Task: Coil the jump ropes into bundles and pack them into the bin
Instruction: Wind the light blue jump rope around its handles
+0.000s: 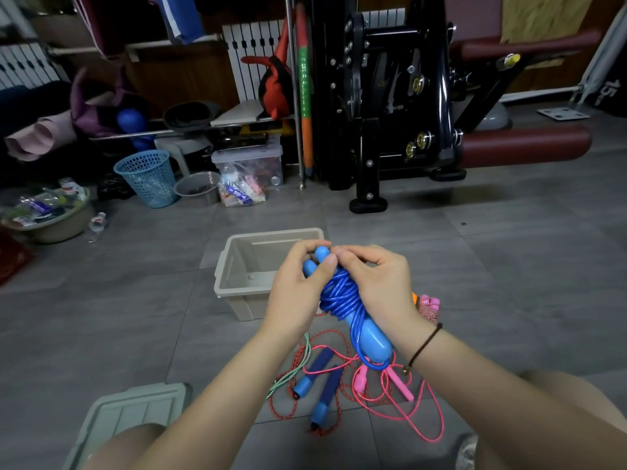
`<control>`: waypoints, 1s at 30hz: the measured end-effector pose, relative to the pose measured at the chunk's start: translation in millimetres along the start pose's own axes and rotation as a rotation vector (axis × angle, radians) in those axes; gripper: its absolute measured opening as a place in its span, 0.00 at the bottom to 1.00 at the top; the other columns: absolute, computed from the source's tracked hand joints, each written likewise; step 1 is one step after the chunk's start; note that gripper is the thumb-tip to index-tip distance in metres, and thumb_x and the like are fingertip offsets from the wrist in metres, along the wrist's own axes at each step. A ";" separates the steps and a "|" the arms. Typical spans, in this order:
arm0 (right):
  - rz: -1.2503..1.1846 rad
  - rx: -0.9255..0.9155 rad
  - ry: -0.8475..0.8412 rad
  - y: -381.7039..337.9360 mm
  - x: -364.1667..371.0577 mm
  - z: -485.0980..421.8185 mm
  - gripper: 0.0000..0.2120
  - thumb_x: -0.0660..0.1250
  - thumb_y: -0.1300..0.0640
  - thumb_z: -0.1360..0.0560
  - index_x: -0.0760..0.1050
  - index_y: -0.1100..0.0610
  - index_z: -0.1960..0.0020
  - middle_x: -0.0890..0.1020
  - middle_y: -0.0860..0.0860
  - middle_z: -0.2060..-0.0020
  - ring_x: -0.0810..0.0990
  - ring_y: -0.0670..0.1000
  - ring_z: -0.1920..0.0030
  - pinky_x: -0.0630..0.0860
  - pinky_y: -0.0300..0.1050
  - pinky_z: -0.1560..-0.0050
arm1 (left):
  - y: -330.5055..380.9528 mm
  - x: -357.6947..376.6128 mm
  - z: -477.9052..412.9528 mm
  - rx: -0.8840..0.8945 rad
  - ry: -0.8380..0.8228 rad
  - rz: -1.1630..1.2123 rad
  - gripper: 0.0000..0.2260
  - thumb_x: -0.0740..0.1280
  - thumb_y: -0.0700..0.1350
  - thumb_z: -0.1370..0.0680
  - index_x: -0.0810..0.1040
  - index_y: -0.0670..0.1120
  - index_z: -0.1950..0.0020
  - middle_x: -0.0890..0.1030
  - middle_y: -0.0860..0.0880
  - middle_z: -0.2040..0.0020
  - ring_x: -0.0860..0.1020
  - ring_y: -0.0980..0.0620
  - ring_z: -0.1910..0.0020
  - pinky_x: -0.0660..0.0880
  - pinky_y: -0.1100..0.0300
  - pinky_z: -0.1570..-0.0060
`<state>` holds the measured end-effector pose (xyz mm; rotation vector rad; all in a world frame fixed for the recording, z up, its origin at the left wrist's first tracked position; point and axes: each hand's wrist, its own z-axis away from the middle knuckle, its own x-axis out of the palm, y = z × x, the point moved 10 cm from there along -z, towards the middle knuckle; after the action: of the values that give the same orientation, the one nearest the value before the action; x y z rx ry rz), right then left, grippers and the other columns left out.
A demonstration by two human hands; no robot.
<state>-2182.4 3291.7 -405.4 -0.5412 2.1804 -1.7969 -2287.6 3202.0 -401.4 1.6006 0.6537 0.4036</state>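
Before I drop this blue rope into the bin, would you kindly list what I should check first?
1. Is the blue jump rope wound into a bundle: ok.
2. Grip by left hand and right hand: ok.
3. Cord end tucked in: cannot tell, the fingers cover the top.
4. Is the bin open, with its lid off on the floor: ok.
5. Room in the bin: ok, the visible part holds nothing.
6. Others coiled: not ok, loose ropes lie tangled on the floor.

A blue jump rope (342,300), coiled around its handles, is held above loose ropes (373,391). The beige bin (234,283) stands open on the floor behind.
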 end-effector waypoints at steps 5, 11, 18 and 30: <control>-0.075 0.073 0.036 3.2 -0.8 -6.0 0.02 0.73 0.57 0.30 0.84 0.51 0.60 0.85 0.50 0.65 0.83 0.46 0.63 0.80 0.40 0.61 | 1.4 5.5 -11.5 0.023 -0.165 -0.157 0.18 0.67 0.53 0.30 0.78 0.56 0.40 0.82 0.55 0.43 0.78 0.55 0.41 0.74 0.49 0.39; -0.160 0.284 0.009 27.6 15.2 -3.5 0.16 0.75 0.52 0.32 0.70 0.55 0.70 0.74 0.48 0.77 0.73 0.45 0.75 0.71 0.38 0.72 | 11.2 2.1 -9.3 0.119 -0.035 -0.439 0.11 0.57 0.41 0.20 0.79 0.43 0.47 0.82 0.46 0.58 0.77 0.49 0.58 0.72 0.55 0.55; -0.293 0.389 0.047 37.0 27.5 -4.8 0.19 0.75 0.48 0.34 0.66 0.54 0.65 0.74 0.49 0.75 0.73 0.48 0.74 0.72 0.41 0.71 | 6.8 -8.7 -10.7 0.057 0.145 -0.189 0.16 0.58 0.37 0.22 0.72 0.57 0.43 0.75 0.56 0.71 0.72 0.53 0.68 0.70 0.54 0.62; -0.443 0.353 0.150 25.1 19.6 -14.5 0.07 0.63 0.67 0.25 0.70 0.56 0.52 0.74 0.53 0.71 0.73 0.46 0.76 0.71 0.35 0.75 | 21.7 -8.9 -14.9 0.061 0.266 -0.196 0.06 0.61 0.40 0.25 0.76 0.50 0.55 0.77 0.56 0.64 0.74 0.56 0.62 0.69 0.61 0.60</control>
<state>-2209.2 3299.9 -426.5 -0.8789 1.8623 -2.4565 -2299.7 3207.3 -376.9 1.5364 1.0256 0.4584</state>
